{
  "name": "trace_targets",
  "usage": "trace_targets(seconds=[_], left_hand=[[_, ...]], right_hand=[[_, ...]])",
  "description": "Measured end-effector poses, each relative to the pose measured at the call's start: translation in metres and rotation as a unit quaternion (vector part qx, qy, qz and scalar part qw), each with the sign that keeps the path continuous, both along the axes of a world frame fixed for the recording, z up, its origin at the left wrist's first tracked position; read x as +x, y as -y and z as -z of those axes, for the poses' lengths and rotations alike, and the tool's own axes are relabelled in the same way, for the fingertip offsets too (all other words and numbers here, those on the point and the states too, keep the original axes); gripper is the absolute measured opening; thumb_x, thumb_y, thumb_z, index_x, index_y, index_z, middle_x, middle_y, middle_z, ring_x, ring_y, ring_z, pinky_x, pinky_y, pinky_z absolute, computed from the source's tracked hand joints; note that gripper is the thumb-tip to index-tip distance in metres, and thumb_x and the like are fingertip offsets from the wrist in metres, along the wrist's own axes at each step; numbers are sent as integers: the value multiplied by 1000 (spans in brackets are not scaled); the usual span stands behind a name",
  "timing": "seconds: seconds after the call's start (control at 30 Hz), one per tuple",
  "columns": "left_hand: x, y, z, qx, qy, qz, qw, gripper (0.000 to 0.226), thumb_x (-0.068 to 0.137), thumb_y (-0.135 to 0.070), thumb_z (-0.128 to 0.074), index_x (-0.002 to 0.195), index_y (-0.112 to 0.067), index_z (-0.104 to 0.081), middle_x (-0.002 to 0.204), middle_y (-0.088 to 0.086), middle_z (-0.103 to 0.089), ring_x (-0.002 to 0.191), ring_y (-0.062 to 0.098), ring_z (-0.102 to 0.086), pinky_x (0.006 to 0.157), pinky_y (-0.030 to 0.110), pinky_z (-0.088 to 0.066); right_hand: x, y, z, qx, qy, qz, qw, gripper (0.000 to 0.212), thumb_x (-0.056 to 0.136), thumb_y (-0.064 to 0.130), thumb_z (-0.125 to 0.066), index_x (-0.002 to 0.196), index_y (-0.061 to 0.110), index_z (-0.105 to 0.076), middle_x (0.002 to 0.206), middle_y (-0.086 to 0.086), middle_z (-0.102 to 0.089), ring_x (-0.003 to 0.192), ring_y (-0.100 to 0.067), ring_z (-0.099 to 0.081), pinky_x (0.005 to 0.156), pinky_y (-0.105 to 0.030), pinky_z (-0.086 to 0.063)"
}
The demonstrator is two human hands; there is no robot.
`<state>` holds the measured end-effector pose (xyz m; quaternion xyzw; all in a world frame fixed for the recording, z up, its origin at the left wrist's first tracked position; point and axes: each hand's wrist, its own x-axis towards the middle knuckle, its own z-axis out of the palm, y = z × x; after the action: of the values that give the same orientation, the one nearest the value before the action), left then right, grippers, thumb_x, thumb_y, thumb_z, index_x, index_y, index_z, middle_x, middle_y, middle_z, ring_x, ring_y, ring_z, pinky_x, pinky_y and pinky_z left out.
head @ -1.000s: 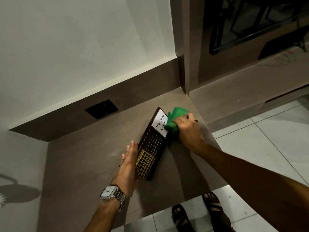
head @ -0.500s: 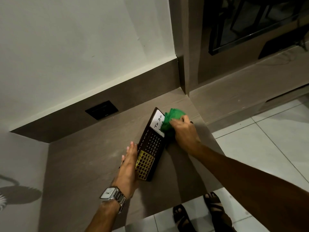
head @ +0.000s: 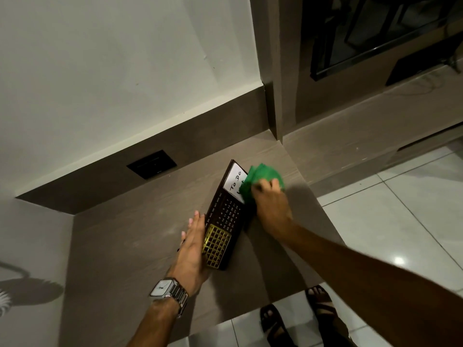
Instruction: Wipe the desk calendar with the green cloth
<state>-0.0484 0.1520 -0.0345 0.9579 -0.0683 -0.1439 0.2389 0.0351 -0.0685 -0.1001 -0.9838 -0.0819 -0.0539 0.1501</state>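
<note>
Probably a home: tiled floor (head: 400,221), built-in desk (head: 125,241).

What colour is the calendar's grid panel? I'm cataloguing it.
Gold, a metal grid panel near the left hand; head view.

The desk calendar (head: 226,216) is laid flat on the desk (head: 120,246), near its right end, and serves as the landmark. Against the calendar's left edge, the left hand (head: 193,249) is pressed flat, fingers extended. At the calendar's far right corner, the cloth (head: 263,177) is bunched under the right hand (head: 271,206), overlapping the note panel. Behind and left of the calendar, a socket plate (head: 151,164) is set into the upstand. Before the calendar, past the desk's front edge, two sandalled feet (head: 298,314) are placed on the floor.
</note>
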Motion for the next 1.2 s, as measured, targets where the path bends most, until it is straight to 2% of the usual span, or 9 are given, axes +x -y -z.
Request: trace_targets(seconds=[0.13, 0.3, 0.43, 0.53, 0.77, 0.97, 1.07, 1.13, 1.2], left_hand=[[1, -3, 2, 7, 11, 11, 1000, 120, 70, 1, -70, 142, -38, 18, 158, -8, 14, 145, 13, 12, 117, 38, 7], [1, -2, -1, 15, 4, 2, 1000, 116, 71, -1, -69, 141, -37, 16, 156, -8, 13, 145, 14, 10, 116, 37, 10], [3, 1, -3, 3, 3, 7, 1000, 116, 70, -6, -71, 140, -43, 14, 156, -9, 12, 144, 12, 11, 116, 38, 9], [1, -1, -1, 10, -1, 4, 1000, 115, 70, -3, -67, 138, -46, 15, 157, -9, 12, 145, 13, 10, 118, 43, 6], [1, 1, -3, -1, 5, -4, 1000, 110, 70, -3, -64, 143, -32, 13, 157, -5, 10, 146, 16, 9, 118, 39, 7], [2, 1, -3, 9, 4, -3, 1000, 114, 72, -6, -71, 142, -33, 15, 157, -6, 13, 145, 14, 10, 117, 38, 7], [0, 1, -3, 5, 3, -1, 1000, 113, 72, -11, -72, 143, -34, 13, 157, -7, 11, 145, 13, 10, 117, 38, 7], [0, 2, -4, 4, 7, 0, 1000, 110, 73, -10, -69, 144, -34, 11, 158, -7, 10, 145, 14, 10, 118, 39, 6], [-1, 1, -3, 7, 10, -2, 1000, 107, 73, -5, -65, 144, -31, 11, 158, -3, 8, 147, 18, 8, 119, 42, 4]], right_hand=[[-102, -54, 14, 79, -50, -168, 981, 50, 63, 16, -84, 111, 14, -70, 117, -11, -63, 104, -34, -58, 70, -42, -56], [-103, -37, 19, 50, -24, -322, 945, 45, 72, 29, -79, 115, 20, -68, 117, -4, -61, 104, -26, -55, 74, -37, -56], [-22, 9, 8, 53, -5, -93, 994, 46, 86, 16, -60, 131, 21, -57, 131, -6, -51, 115, -27, -44, 88, -40, -48], [-7, 1, -2, 91, -5, 19, 996, 50, 83, 11, -63, 131, 20, -56, 129, -7, -51, 111, -27, -45, 85, -39, -51], [-97, -31, 11, 138, 21, -219, 966, 64, 63, 18, -81, 124, 19, -63, 117, -5, -64, 107, -30, -58, 74, -42, -56], [-32, 2, -18, 368, 36, 42, 928, 66, 77, -6, -67, 137, 16, -51, 140, -8, -54, 130, -25, -45, 106, -48, -41], [-17, -11, -32, 447, 4, 89, 890, 62, 84, 2, -65, 139, 20, -45, 144, -5, -49, 131, -19, -46, 105, -42, -44], [-30, -29, -30, 410, -27, 17, 912, 67, 80, 3, -71, 137, 20, -41, 144, -5, -48, 131, -21, -47, 98, -44, -51], [-51, -44, -20, 292, 1, -133, 947, 65, 74, -1, -73, 130, 15, -44, 154, -10, -34, 143, -29, -27, 103, -49, -46]])
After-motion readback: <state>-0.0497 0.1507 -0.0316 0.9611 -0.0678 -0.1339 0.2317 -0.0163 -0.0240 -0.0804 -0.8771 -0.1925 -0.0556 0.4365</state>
